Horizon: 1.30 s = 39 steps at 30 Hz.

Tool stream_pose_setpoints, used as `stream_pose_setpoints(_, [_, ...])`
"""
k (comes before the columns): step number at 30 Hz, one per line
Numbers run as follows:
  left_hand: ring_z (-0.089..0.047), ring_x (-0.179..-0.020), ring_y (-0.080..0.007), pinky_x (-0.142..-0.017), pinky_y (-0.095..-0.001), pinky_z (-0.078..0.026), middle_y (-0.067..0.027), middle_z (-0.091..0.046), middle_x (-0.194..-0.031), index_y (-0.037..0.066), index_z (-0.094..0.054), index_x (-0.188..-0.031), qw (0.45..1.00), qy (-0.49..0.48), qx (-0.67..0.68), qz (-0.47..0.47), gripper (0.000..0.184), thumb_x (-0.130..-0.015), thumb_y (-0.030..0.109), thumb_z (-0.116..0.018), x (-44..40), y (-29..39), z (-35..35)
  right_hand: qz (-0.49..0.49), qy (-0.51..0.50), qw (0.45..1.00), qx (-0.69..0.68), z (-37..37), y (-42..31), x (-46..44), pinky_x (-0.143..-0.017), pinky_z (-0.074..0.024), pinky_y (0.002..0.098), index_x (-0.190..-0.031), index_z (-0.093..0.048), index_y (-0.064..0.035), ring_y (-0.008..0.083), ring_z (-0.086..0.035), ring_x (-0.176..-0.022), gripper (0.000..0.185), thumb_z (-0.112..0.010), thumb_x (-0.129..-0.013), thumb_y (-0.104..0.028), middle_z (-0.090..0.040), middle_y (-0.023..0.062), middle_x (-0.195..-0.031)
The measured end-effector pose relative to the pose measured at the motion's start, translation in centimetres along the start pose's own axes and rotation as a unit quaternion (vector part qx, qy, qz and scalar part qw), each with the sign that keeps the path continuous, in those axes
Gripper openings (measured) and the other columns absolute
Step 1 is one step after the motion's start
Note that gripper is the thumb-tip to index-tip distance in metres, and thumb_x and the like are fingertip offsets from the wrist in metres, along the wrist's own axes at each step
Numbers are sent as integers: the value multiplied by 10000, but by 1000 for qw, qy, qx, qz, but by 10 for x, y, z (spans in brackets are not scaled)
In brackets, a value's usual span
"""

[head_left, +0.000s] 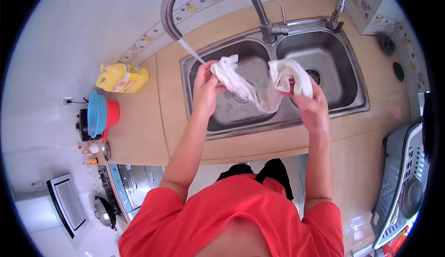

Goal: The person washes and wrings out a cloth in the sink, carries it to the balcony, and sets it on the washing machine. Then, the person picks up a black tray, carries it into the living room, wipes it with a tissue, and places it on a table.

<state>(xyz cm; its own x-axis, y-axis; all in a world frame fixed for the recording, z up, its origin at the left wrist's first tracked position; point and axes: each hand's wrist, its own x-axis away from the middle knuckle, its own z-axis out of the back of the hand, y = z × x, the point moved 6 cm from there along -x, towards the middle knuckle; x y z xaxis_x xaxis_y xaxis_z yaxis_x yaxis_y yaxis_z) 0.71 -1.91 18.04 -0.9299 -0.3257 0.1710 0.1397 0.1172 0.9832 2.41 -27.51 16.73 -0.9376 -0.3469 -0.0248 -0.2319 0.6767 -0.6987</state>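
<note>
A white cloth [243, 88], loosely twisted, hangs between two hands above the sink [259, 133], its middle sagging over the left basin near the divider. The left hand [205, 84] grips one end, fingers closed around it with a short corner sticking up past them. The right hand [311, 100] holds the other end, which loops over in a thick, bunched fold; its fingers pinch the fold from below and are partly hidden by it. A stream of water [191, 50] runs from the curved faucet [169, 13] down to the left hand; whether it strikes the fingers or passes behind them, I cannot tell. The right basin [340, 53] shows a round drain, and a second faucet [342, 2] stands at the sink's far right corner. Around the sink spreads a light wood-toned surface [139, 122]. On its left side sit a yellow jug [127, 78] with a handle and, nearer the person, a blue strainer [96, 114] against a red container [112, 112]. A dark scrubber [385, 44] lies at the far right, near the wall. Further out, a grey rack [391, 183] stands on the right, and a wok [105, 213] shows on the left.
</note>
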Motion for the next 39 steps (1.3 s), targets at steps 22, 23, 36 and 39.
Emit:
stream_pose_setpoints(22, [-570,-874,-167,-726,-354,-452,-28,-594,-969,112,-530,-1038,989,-17,148,-3,176,-880,167,-476,-174,45,-112,-62,117,990,41,0,11,-231,-365,-357,254,-724,-564,-48,109,-500,-437,267,-615,-806,-296,-543,36,-596])
stream_pose_setpoints(23, [-572,-845,-156,-692,-335,-458,-24,-596,-941,112,-535,-1016,982,-38,179,-35,160,-873,161,-484,-171,61,-110,-33,103,991,75,-14,-4,-233,-382,-376,271,-734,-564,-38,129,-518,-455,275,-619,-800,-299,-556,52,-607])
stream_pose_setpoints(36, [-476,-1158,-247,-974,-413,-383,-110,-504,-1252,55,-446,-1255,894,-97,434,-54,364,-913,166,-387,-88,79,-47,379,-17,814,440,-159,-42,-147,-553,-467,262,-988,-566,-5,115,-563,-650,316,-633,-802,-251,-612,69,-766])
stream_pose_setpoints(39, [-447,-1195,-255,-1001,-416,-360,-115,-476,-1289,54,-419,-1286,914,-111,390,24,403,-906,188,-392,-40,28,-15,225,-90,906,347,-145,-20,-90,-559,-449,226,-990,-576,-8,84,-537,-663,297,-644,-810,-234,-597,47,-784])
